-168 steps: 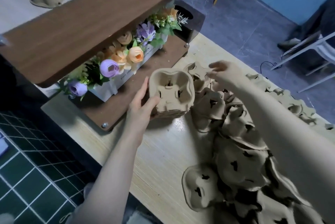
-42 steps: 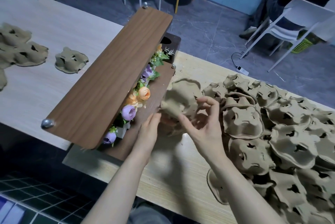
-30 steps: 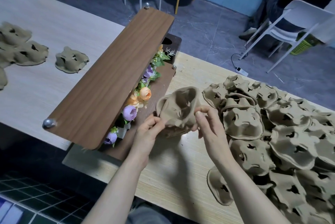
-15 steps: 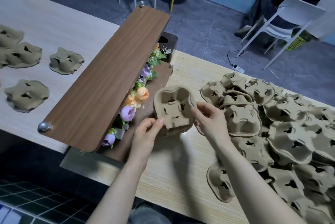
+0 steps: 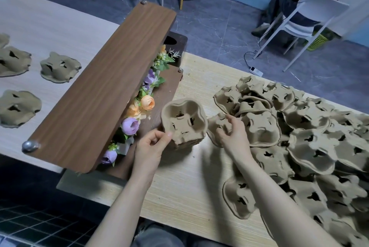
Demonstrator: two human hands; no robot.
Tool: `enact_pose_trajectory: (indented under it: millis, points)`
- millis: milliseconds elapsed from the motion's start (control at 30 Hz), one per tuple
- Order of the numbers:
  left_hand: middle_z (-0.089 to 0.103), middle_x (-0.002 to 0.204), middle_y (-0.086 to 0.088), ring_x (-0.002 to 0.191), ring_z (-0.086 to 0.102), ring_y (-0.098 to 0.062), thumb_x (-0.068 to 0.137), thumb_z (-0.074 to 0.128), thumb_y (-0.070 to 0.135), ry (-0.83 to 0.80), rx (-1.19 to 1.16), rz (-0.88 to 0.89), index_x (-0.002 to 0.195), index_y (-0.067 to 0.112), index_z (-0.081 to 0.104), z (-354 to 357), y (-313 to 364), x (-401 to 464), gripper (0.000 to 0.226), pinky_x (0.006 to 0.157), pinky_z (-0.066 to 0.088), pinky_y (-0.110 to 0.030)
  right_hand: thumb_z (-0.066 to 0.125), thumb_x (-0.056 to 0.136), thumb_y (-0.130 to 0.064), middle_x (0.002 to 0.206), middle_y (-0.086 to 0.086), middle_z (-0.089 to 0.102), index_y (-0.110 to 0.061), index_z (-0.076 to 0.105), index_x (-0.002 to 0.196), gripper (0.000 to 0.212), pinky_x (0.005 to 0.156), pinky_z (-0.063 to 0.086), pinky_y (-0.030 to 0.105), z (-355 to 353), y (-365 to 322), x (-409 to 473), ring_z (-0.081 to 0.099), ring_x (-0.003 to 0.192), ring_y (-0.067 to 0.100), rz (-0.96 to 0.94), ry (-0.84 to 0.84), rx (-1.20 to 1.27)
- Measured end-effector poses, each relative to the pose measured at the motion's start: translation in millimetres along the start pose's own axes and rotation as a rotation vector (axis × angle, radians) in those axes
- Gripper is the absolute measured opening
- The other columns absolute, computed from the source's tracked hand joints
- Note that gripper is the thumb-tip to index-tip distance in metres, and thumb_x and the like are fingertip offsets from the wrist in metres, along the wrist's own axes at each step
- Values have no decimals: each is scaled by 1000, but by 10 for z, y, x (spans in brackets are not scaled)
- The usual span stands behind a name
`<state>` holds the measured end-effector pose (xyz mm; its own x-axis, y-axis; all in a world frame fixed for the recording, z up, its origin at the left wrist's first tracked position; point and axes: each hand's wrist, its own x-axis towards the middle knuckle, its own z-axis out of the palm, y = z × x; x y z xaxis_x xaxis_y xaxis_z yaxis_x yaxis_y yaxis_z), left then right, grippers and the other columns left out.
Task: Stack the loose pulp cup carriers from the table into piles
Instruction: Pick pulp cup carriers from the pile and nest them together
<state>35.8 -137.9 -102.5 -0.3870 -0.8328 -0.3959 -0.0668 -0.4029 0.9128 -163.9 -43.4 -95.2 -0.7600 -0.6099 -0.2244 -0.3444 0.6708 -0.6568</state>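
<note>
Just right of the pile [image 5: 184,125] that the left hand [image 5: 150,150] pinched, the right hand [image 5: 233,136] gripped a loose carrier [image 5: 216,125]; bare table [image 5: 185,182] lay below.

the left hand [image 5: 148,147] holds the near rim of a stack of pulp carriers [image 5: 183,125] standing on the tabletop [image 5: 179,190], thumb and fingers curled on its edge. the right hand [image 5: 232,135] pinches a loose carrier [image 5: 216,125] just beside the stack, at the edge of a big heap [image 5: 311,139] (cups facing up). a flower shelf [image 5: 103,87] stands to the left.
</note>
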Motion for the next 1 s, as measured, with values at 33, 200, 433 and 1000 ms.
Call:
enact_pose_trajectory:
  millis: [33,200,433,1000]
  points:
    - [50,76,-8,79,45,-20,88,73,21,0,-6,-1,67,11,62,-1,-7,4,25,77,34,-36,59,91,-15,141,11,42,-15,41,143,54,91,34,23,8,-9,28,49,120,21,-13,-33,-50]
    - [62,83,-6,82,53,-18,81,80,22,25,-21,-19,71,19,66,-16,14,-7,17,82,42,-37,54,93,-19,147,16,35,-10,32,143,56,94,42,42,73,-27,224,49,124,37,41,-134,-337]
    - [66,111,-6,101,64,-13,85,70,-3,32,-85,11,102,17,59,0,82,-7,28,87,50,-21,57,92,-28,131,16,43,-11,36,132,49,78,40,38,154,-70,108,54,113,39,34,-103,-527]
    - [64,128,-3,123,57,-15,76,70,21,-105,90,107,100,50,73,12,52,-16,38,111,41,-49,75,78,-49,69,-7,59,-33,39,145,78,73,52,39,-209,21,-346,59,72,13,-12,30,-14]
